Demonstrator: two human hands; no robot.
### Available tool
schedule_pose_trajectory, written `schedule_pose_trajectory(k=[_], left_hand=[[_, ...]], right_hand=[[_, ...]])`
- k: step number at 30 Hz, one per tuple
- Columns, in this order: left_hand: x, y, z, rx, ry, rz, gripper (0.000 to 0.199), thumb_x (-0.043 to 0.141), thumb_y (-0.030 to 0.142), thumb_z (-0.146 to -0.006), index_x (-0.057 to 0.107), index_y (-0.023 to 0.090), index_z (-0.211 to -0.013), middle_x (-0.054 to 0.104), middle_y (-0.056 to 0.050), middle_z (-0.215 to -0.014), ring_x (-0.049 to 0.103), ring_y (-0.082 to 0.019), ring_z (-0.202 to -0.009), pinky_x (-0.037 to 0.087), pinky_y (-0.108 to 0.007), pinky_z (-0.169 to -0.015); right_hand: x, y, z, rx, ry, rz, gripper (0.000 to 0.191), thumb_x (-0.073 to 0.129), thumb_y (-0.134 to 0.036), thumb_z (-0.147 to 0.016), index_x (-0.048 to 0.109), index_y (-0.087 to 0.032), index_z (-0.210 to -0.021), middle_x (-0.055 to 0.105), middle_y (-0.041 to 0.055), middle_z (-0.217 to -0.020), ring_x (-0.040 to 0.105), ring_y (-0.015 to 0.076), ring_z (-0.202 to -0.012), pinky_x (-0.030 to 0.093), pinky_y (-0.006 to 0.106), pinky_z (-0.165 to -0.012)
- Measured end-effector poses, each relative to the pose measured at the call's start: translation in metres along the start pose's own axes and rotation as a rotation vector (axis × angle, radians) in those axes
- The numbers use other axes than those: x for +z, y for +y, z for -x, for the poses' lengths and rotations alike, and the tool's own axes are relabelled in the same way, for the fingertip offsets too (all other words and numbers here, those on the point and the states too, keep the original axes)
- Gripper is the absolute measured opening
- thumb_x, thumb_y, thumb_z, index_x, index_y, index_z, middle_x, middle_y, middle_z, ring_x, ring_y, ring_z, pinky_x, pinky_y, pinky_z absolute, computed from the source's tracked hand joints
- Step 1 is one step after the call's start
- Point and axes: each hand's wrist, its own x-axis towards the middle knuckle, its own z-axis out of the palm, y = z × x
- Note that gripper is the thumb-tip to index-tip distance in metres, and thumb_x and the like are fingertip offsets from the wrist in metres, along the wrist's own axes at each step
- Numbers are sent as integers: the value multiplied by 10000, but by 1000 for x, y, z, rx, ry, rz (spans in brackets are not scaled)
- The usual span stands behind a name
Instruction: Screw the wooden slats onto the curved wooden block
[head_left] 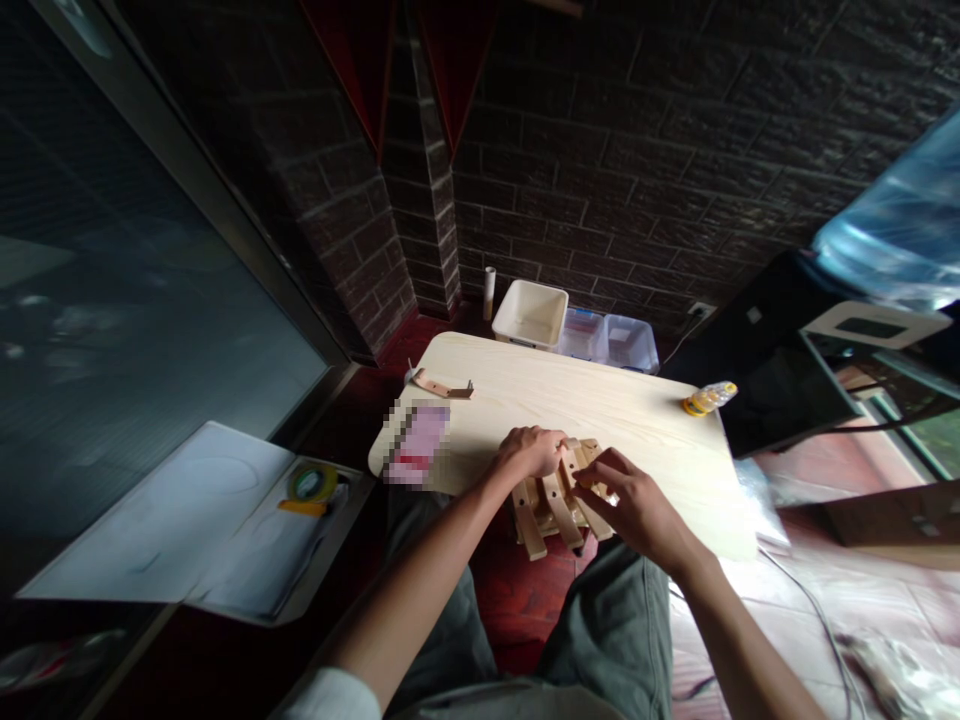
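Observation:
A wooden slatted frame (555, 505) rests at the front edge of the light table (517, 370), its curved slats with dark holes jutting over the edge toward my lap. My left hand (534, 452) is closed on the far left side of this frame. Over its right side, my right hand (628, 495) has thumb and fingers pinched together close to a slat. Whatever sits between those fingertips is too small to make out. Further left on the tabletop lies a curved wooden piece (442, 388) with metal pins standing up at its ends.
A pixelated pink item (420, 440) lies at the table's left. On the right edge stands a clear bottle with yellow (709, 398). Left of the table, an open white case (225, 540) holds green-yellow tape (309, 484). Behind are a cream bin (531, 312) and clear bins (630, 342).

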Motion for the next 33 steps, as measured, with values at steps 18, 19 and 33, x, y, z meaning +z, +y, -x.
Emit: schedule_pose_trajectory(k=[18,19,33], left_hand=[[-2,0,1,-8,-7,1,386,386,503,-912,553,436,-1253,676,-15,-1195,652,-249,-1025,499,-364,-860],[-2,0,1,-10,-7,0,385,386,504,-913,553,437,-1254,677,-15,-1194,653,-249,-1023,499,-364,-860],[-5,3,5,1,2,27,386,386,491,-911,579,419,-1237,681,-18,-1182,646,-252,-1028,487,-365,-858]], right_hand=[[-6,0,8,87,-173,-245,347,402,-296,-989,562,-205,-1284,642,111,-1097,652,187,-898,544,321,-790],[-7,0,9,87,-172,-247,348,396,-294,-991,558,-207,-1287,639,110,-1104,650,188,-909,538,327,-809],[-6,0,4,125,13,-119,166,560,-359,-917,590,-202,-960,603,48,-900,594,135,-695,500,245,-588]])
